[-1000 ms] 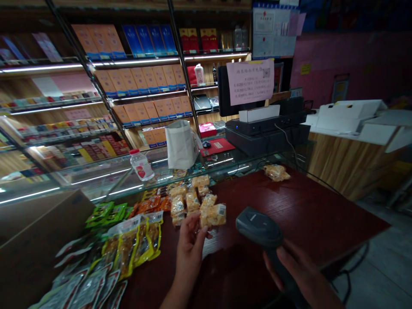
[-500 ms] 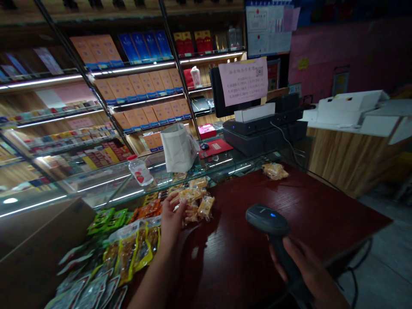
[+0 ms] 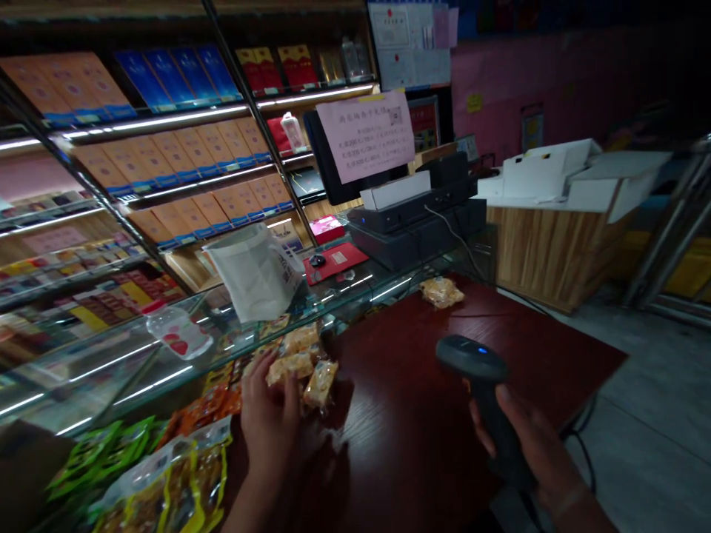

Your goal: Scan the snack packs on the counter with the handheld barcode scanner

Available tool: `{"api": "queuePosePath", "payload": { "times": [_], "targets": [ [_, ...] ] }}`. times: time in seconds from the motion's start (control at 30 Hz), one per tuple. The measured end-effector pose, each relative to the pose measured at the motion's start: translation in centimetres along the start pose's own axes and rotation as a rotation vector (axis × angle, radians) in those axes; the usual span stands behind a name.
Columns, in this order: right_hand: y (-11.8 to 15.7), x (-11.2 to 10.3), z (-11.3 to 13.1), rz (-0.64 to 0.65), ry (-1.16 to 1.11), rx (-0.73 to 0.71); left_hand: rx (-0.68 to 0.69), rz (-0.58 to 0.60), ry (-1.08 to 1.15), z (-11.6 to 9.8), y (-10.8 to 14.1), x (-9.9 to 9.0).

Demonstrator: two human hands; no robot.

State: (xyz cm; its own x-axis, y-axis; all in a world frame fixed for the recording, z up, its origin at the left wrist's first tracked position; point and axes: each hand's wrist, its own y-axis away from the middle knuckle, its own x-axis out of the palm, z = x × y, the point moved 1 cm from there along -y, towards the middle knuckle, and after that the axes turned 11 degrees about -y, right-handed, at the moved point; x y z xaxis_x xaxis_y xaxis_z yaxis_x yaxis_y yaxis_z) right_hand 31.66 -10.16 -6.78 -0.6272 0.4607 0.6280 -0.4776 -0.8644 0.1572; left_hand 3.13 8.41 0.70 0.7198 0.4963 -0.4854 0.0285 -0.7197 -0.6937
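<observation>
My right hand [image 3: 533, 437] is wrapped around the handle of a dark barcode scanner [image 3: 472, 360], which has a blue light on top. The scanner is held above the brown wooden tabletop [image 3: 383, 400]. My left hand [image 3: 269, 407] is at the near side of a small pile of clear-wrapped snack packets [image 3: 300, 363], its thumb and fingers apart and curved towards them. Whether the fingertips touch a packet is hard to see. Another wrapped snack bundle [image 3: 441, 292] lies by itself at the table's far edge.
Orange packets [image 3: 205, 411], green packets [image 3: 105, 448] and yellow-edged pouches [image 3: 178, 481] lie left of my left hand. On the glass counter are a red-capped bottle [image 3: 178, 331] and a white bag [image 3: 252, 274]. Behind stand a monitor with a pink notice [image 3: 364, 137] and a black cash drawer [image 3: 416, 233].
My view has swung right, so the shelves and counter goods appear further left. My left hand's fingers look wider apart beside the packets. The scanner stays in my right hand.
</observation>
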Motion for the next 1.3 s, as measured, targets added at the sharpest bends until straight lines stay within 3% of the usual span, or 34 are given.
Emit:
{"api": "queuePosePath", "payload": {
  "times": [0.2,0.3,0.4,0.57,0.7,0.8,1.03,1.17,1.3],
  "targets": [
    [-2.6,-1.1,0.3,-0.095,-0.076,-0.022,0.154,0.283,0.138,-5.9,2.7,5.4],
    [-2.7,-0.9,0.3,-0.124,-0.049,-0.058,0.126,0.467,0.316,-8.0,3.1,9.9],
    [-2.4,-0.5,0.3,-0.135,-0.005,-0.079,0.057,0.579,0.486,-9.7,2.5,15.8],
    [-2.7,-0.5,-0.1,-0.183,-0.021,-0.085,-0.05,0.578,0.434,-12.1,1.4,26.3],
    [-3.4,-1.3,-0.8,-0.21,0.074,-0.109,-0.083,0.489,0.298,-13.8,1.7,31.0],
    [-3.7,-1.9,-1.1,-0.205,0.126,-0.114,-0.168,0.421,0.219,-14.3,2.0,32.1],
    [-3.4,-1.5,-0.8,-0.182,0.144,-0.115,-0.428,0.373,0.495,-12.6,1.4,31.4],
    [-3.4,-1.0,-0.8,-0.208,0.073,-0.139,-0.59,0.445,0.703,-11.4,2.4,28.8],
    [-3.2,-0.8,-0.9,-0.2,-0.022,-0.153,-0.848,0.511,0.995,-10.4,4.8,24.2]
  ]
}}
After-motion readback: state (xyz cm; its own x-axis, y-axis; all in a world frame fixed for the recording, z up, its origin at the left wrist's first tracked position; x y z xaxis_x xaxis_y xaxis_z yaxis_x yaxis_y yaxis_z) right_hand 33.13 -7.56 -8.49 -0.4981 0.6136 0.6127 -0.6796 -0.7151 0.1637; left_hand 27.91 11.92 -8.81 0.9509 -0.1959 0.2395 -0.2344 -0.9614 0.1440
